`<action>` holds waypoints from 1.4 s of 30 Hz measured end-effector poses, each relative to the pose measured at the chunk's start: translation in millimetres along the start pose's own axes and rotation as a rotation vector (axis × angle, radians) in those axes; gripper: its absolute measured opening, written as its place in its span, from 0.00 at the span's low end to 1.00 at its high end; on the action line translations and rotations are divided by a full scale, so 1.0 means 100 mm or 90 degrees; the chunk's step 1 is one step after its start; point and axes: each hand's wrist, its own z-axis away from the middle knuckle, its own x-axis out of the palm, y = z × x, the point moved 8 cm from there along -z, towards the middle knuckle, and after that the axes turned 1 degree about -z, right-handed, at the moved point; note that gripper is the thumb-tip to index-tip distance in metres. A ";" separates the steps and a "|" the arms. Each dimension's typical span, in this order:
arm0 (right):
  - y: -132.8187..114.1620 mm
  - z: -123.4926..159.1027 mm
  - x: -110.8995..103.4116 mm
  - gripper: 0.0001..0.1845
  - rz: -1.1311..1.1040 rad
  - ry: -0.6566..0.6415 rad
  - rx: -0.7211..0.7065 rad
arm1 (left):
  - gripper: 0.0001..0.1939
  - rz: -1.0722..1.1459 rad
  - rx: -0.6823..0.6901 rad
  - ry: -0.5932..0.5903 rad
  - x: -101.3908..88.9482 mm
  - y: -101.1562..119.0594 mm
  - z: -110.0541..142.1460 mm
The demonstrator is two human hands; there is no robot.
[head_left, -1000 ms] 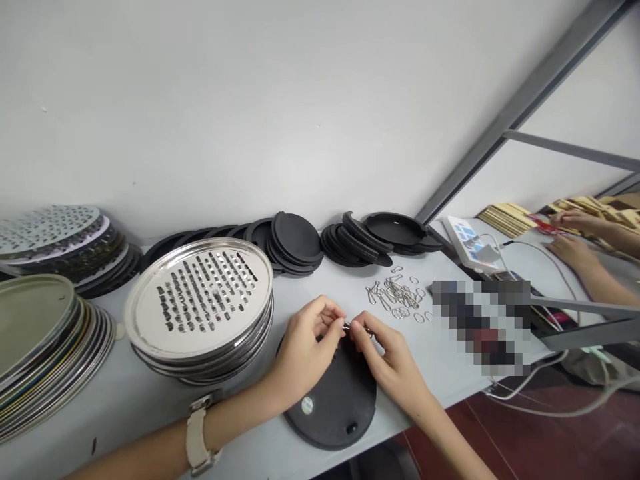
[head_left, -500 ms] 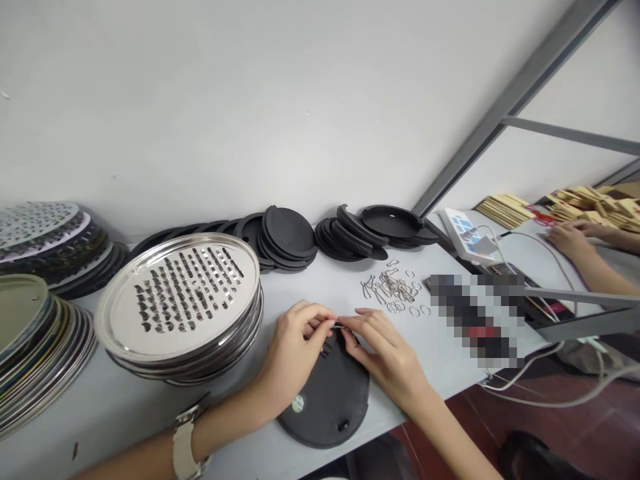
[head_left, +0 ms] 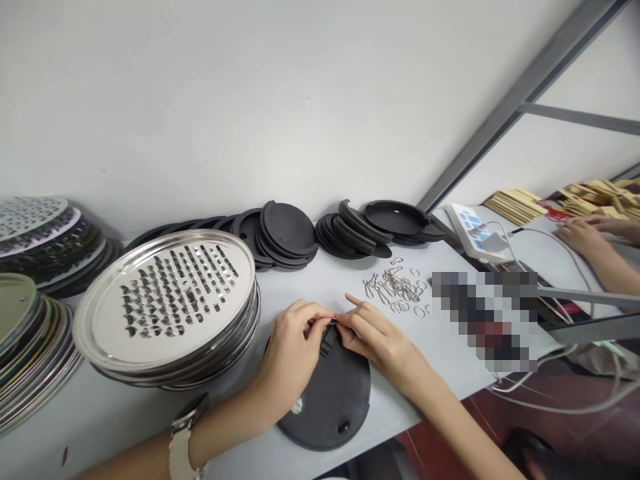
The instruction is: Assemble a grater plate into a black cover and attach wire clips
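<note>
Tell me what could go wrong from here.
The small metal piece pinched between the left hand and right hand could slip, since only fingertips appear to hold it. The black disc below lies near the front edge of the table; a nudge might tip it off. The loose rings and clips could scatter if the right hand brushes them.

Head-worn camera, looking forward and down
It faces the white wall (head_left: pixel 215 113) over the bench (head_left: pixel 250 460), left hand (head_left: pixel 290 357) and right hand (head_left: pixel 375 337) close below.
</note>
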 end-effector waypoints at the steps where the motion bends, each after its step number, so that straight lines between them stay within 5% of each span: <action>1: 0.00 0.00 0.01 0.09 0.006 -0.011 -0.004 | 0.11 -0.013 0.003 0.002 0.00 0.00 0.00; 11: 0.09 -0.01 0.13 0.09 0.032 -0.117 0.016 | 0.10 -0.044 0.008 0.001 0.01 -0.01 -0.02; 26: 0.09 -0.11 0.08 0.09 -0.002 -0.091 0.027 | 0.10 -0.047 0.055 -0.011 0.02 0.00 -0.05; 33: 0.13 -0.05 0.00 0.11 -0.063 -0.109 0.142 | 0.08 -0.014 0.048 -0.005 0.00 -0.02 -0.05; 35: 0.19 0.00 -0.09 0.20 -0.066 -0.082 0.183 | 0.08 -0.002 0.045 -0.002 -0.01 -0.03 -0.05; 42: 0.51 0.15 -0.36 0.20 -0.057 0.128 0.258 | 0.08 -0.008 0.070 -0.001 -0.01 0.00 -0.05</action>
